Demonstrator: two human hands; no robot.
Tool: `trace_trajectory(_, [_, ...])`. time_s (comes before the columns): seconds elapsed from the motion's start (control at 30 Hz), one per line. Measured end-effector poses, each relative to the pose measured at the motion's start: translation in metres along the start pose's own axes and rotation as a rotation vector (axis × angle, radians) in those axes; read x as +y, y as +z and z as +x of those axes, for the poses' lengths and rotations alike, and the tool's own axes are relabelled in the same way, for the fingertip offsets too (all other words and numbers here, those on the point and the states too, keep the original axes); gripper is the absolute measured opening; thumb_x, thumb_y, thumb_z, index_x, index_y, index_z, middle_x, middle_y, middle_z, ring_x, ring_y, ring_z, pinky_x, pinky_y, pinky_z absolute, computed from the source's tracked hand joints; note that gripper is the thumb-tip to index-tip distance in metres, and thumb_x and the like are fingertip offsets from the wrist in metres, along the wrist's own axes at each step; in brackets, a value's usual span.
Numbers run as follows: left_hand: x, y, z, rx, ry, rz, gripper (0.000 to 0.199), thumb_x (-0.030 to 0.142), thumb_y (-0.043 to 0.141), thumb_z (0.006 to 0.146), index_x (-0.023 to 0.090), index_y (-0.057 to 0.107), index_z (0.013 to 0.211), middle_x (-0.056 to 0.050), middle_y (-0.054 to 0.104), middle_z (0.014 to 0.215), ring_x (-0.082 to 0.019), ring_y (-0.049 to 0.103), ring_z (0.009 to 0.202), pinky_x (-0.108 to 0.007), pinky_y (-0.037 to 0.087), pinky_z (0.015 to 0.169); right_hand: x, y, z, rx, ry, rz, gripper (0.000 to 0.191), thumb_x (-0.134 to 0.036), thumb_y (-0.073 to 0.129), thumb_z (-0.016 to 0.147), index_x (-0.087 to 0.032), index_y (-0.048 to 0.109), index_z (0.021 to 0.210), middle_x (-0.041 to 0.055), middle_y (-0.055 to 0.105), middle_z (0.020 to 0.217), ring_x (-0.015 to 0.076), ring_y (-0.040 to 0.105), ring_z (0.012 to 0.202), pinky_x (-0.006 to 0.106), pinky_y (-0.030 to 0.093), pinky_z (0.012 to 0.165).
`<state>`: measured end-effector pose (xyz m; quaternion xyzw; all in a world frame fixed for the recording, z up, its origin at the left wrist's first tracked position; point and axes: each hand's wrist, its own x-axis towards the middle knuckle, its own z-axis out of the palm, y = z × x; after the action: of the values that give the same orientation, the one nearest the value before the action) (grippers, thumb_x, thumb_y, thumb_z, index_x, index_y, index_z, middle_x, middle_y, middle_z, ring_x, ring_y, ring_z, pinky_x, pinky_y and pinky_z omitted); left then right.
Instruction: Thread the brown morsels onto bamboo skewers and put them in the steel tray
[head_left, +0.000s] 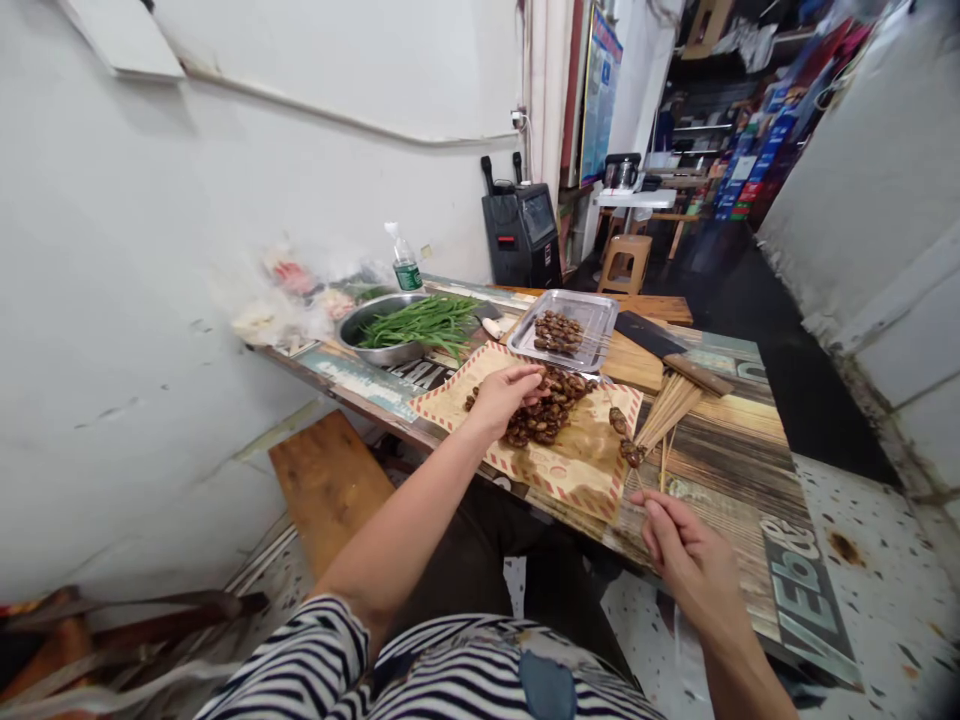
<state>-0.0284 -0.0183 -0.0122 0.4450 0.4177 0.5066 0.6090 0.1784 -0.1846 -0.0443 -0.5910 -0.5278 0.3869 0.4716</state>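
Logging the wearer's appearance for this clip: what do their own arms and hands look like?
The left hand and right hand are bare, without gloves. A short sleeve with black and white stripes shows on the left arm. No watch or bracelet shows on either wrist.

Soft, even daylight brightens the walls around me, while the far shelves sit dim. Toward my frame's edges, everything stretches and blurs.
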Motion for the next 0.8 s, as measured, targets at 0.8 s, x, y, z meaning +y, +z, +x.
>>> trace_trajectory(0.8, [0.016, -0.005, -0.010, -0.094, -0.184, -0.432, 0.020, 0.008, 0.061, 0.072, 0.012, 0.062, 0.092, -0.003, 0.061, 0.074, -0.010, 0.060, 0.072, -0.019, 0.046, 0.062, -0.012, 0.012, -0.004, -0.061, -0.073, -0.120, 0.038, -0.044, 0.046, 0.083, -0.014, 0.059, 0.103, -0.0042, 0.040, 0.049, 0.0094, 0.037, 0.044, 0.022, 0.029, 0.042])
